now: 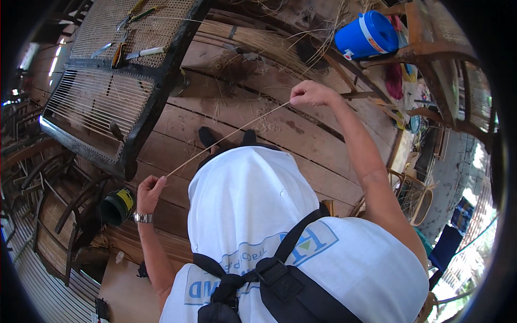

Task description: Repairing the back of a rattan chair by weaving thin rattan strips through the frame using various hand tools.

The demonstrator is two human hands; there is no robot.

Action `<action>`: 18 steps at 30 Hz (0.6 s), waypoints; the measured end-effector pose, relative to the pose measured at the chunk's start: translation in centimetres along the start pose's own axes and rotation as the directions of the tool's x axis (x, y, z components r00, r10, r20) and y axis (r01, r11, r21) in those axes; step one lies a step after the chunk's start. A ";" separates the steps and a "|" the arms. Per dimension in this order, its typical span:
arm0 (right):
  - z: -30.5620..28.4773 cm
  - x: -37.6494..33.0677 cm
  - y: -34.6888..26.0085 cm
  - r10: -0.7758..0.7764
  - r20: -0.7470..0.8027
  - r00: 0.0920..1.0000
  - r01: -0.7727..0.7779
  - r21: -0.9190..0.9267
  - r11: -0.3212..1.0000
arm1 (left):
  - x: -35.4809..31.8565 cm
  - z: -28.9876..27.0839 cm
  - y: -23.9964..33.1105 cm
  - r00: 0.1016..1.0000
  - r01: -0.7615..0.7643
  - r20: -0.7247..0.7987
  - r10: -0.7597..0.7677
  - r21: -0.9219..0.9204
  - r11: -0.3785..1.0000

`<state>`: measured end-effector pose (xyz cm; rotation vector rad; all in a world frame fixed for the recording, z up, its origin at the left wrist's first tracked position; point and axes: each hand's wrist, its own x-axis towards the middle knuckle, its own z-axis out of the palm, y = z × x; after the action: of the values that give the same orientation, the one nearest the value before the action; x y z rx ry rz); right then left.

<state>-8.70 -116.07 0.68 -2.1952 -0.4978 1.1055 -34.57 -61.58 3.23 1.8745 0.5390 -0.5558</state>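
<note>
A long, thin cane strand (pixel 231 133) runs taut and slanting between my hands, above the wooden floor. My left hand (pixel 149 194), with a metal watch on its wrist, pinches the lower end near thumb and forefinger. Higher up and to the right, my right hand (pixel 313 94) is closed on the other end, its fingers curled in. Left of the strand stands a dark wooden frame (pixel 171 64) with woven cane at its far part. Parallel strands (pixel 102 99) cross its near opening, with holes along the edge.
Pliers (pixel 129 20), a white-handled knife (pixel 145 53) and other hand tools lie on the frame. A bundle of cane strands (pixel 253 43) rests on the plank floor (pixel 215 107). A blue water jug (pixel 367 35) stands at the far right, a dark green bucket (pixel 114 209) at left, near chairs.
</note>
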 end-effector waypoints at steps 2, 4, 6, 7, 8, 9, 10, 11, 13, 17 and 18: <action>-0.5 -0.6 -0.8 0.021 0.015 1.000 -0.021 0.006 1.000 | -0.1 -0.4 -0.1 1.000 0.011 0.005 -0.011 0.008 1.000; -0.7 -0.7 -1.2 0.042 0.027 0.999 -0.042 0.016 0.999 | 0.1 -0.6 -0.2 1.000 0.022 0.011 -0.022 0.021 1.000; -0.7 -0.5 -1.5 0.042 0.047 0.998 -0.040 -0.043 0.998 | 0.5 -0.9 -0.2 1.000 0.013 0.015 -0.014 0.052 0.999; -0.8 -0.6 -2.0 0.040 0.048 0.998 -0.038 -0.044 0.998 | 0.4 -0.9 -0.2 1.000 0.014 0.012 -0.014 0.052 0.999; -0.9 -0.8 -2.5 0.043 0.053 0.998 -0.047 0.065 0.997 | 0.3 -0.9 -0.3 1.000 0.019 -0.012 -0.018 0.127 0.992; -0.8 -1.1 -3.1 0.046 0.058 0.997 -0.056 0.174 0.983 | 0.2 -0.9 -0.3 0.999 0.027 -0.035 -0.020 0.203 0.979; -0.7 -1.3 -3.7 0.039 0.061 0.997 -0.049 0.174 0.984 | 0.1 -0.8 -0.2 0.999 0.030 -0.043 -0.022 0.203 0.979; -0.4 -1.5 -4.3 -0.019 0.033 0.999 0.011 0.236 0.972 | -0.1 -0.5 -0.1 0.999 -0.033 0.011 0.032 0.395 0.918; -0.3 -1.8 -5.8 -0.083 0.008 0.997 0.077 0.296 0.952 | -0.2 0.3 0.8 0.996 -0.093 0.066 0.067 0.567 0.818; -0.3 -1.2 -8.0 -0.120 -0.014 0.993 0.120 0.247 0.962 | 1.5 2.2 2.1 0.954 -0.077 0.298 -0.040 0.371 0.926; -0.5 -0.9 -8.1 -0.110 -0.047 0.993 0.117 0.184 0.976 | 1.7 2.3 1.7 0.948 -0.090 0.317 0.005 0.253 0.963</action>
<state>-9.23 -110.86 6.90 -1.9954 -0.4771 1.0071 -32.49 -64.08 2.62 1.9904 0.2140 -0.9126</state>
